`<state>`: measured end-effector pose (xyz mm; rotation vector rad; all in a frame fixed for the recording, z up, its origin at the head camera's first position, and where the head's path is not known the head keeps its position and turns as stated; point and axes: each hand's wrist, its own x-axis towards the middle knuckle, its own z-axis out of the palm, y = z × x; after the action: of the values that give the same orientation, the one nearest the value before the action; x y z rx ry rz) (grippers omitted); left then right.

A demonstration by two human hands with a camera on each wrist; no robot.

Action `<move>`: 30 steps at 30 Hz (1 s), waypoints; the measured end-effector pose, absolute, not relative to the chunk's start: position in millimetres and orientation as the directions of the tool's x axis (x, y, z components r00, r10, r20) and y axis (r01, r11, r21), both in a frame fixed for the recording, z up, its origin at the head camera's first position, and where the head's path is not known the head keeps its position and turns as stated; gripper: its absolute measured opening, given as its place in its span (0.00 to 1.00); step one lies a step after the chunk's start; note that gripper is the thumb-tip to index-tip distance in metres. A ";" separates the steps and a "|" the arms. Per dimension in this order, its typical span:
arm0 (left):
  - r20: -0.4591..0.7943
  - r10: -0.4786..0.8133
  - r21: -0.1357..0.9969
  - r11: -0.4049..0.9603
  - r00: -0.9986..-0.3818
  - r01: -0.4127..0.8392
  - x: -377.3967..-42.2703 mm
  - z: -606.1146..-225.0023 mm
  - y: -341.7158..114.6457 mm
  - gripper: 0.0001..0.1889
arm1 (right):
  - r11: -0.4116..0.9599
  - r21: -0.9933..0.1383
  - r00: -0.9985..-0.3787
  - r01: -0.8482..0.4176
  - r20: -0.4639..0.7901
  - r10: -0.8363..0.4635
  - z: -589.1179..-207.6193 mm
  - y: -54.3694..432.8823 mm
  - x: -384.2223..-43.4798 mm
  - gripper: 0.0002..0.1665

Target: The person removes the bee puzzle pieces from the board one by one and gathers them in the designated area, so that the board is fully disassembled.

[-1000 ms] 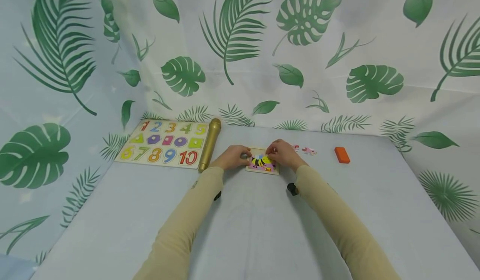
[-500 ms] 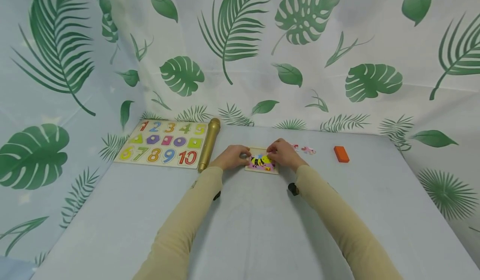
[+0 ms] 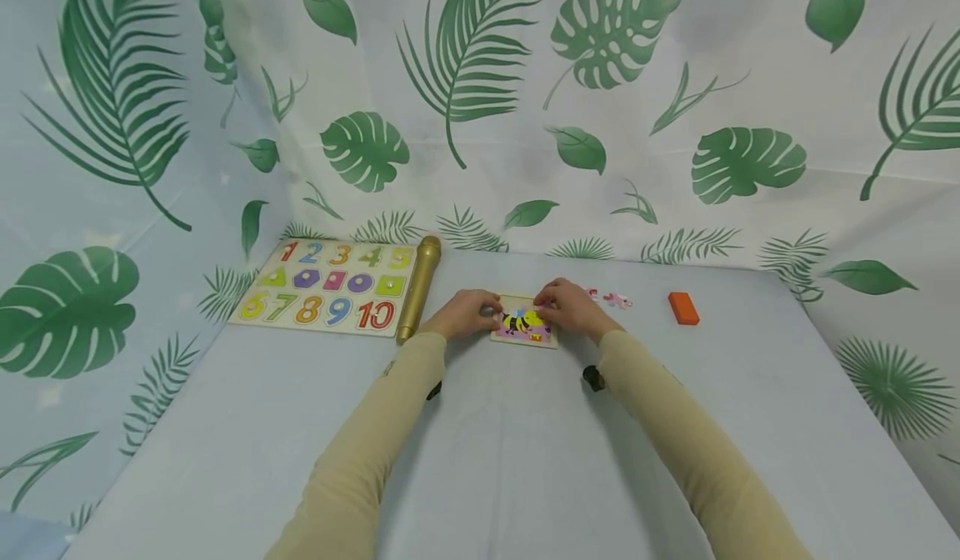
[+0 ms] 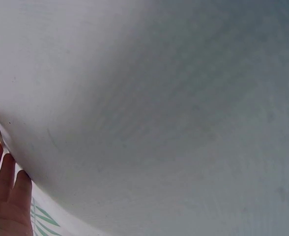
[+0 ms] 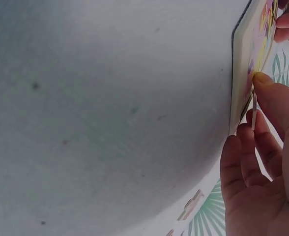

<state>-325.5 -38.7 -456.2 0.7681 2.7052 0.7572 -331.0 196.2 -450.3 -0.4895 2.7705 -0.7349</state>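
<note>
Wooden puzzle [image 3: 524,327], bee's [image 3: 517,323] long axis sideways, head [image 3: 532,319] rightward

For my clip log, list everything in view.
table: 1, pale grey, beneath
leaf-print backdrop: 1, white and green, behind table
number board: 1, multicoloured, left
microphone: 1, gold, beside the board
bee puzzle: 1, multicoloured, middle
thin piece: 1, pale edge, at puzzle's right
loose pieces: at least 2, pink and white, right of puzzle
block: 1, orange, right
wrist devices: 2, black, near cuffs
sleeves: 2, beige, foreground
left hand: 1, bare, gripping puzzle's left edge
right hand: 1, bare, pinching the thin piece
</note>
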 end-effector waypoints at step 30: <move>-0.064 0.549 0.540 0.721 -0.833 0.433 -325.0 -457.8 -39.7 0.18 | 0.757 -0.652 -0.999 -0.027 0.036 -0.005 -442.2 328.3 -314.8 0.25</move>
<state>-325.0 -39.7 -457.8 0.7834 2.7062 0.7676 -314.8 328.3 -442.2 -0.0274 2.9749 -1.1051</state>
